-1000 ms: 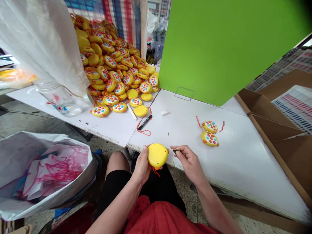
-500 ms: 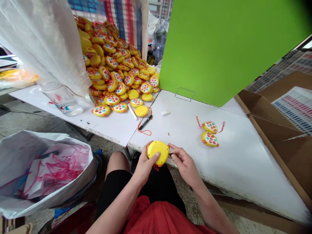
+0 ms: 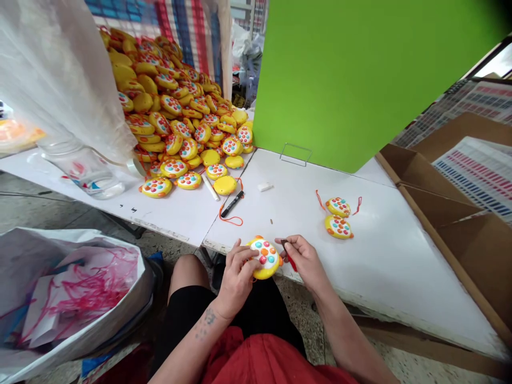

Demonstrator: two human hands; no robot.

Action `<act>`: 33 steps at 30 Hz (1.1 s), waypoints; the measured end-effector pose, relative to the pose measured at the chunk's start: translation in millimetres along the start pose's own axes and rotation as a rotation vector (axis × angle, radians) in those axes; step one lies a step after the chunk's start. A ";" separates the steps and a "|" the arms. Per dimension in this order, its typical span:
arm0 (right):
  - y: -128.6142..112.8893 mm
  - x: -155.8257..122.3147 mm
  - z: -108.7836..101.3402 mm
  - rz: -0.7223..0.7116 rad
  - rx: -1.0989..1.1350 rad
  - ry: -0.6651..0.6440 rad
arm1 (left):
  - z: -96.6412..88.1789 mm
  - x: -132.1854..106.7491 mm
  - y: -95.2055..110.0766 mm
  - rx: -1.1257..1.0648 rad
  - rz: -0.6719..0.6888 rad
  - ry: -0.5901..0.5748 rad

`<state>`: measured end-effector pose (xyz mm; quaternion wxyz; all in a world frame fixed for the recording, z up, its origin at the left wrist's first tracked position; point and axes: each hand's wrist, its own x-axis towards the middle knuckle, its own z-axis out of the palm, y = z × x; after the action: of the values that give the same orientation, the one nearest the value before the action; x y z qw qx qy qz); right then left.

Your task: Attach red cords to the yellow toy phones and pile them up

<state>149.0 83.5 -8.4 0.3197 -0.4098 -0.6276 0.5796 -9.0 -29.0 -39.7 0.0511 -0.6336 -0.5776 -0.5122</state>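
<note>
Toy (image 3: 269, 255) at the lower centre of the head view sits clamped in the left hand (image 3: 238, 273), button face up; orange knobs stick out at its top and right, but the hand covers its left end, so its long axis cannot be told. The right hand (image 3: 305, 260), just right of it, pinches a small dark piece (image 3: 284, 243). One black marker (image 3: 232, 204), left of centre, slants up rightward, its pale lettering too small to read; one white stick (image 3: 210, 188) lies near. Two more toys (image 3: 338, 226) lie together at centre-right; the heap (image 3: 180, 106), upper left, defies counting.
</note>
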 end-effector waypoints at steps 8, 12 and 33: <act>8.8 25.6 -2.9 -0.515 -0.689 0.199 | -1.8 11.9 3.4 -0.141 -0.116 -0.024; 20.2 26.1 6.3 -0.530 -0.778 0.144 | 0.9 17.2 -2.6 -0.183 -0.146 -0.063; 11.5 -40.6 16.5 0.257 0.525 -0.151 | -7.5 -4.3 12.4 -0.825 -0.947 -0.119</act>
<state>154.9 39.8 -18.8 0.2911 -0.3451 -0.4212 0.7866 -2.8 -40.9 -32.7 -0.4621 -0.3041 -0.5521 -0.6238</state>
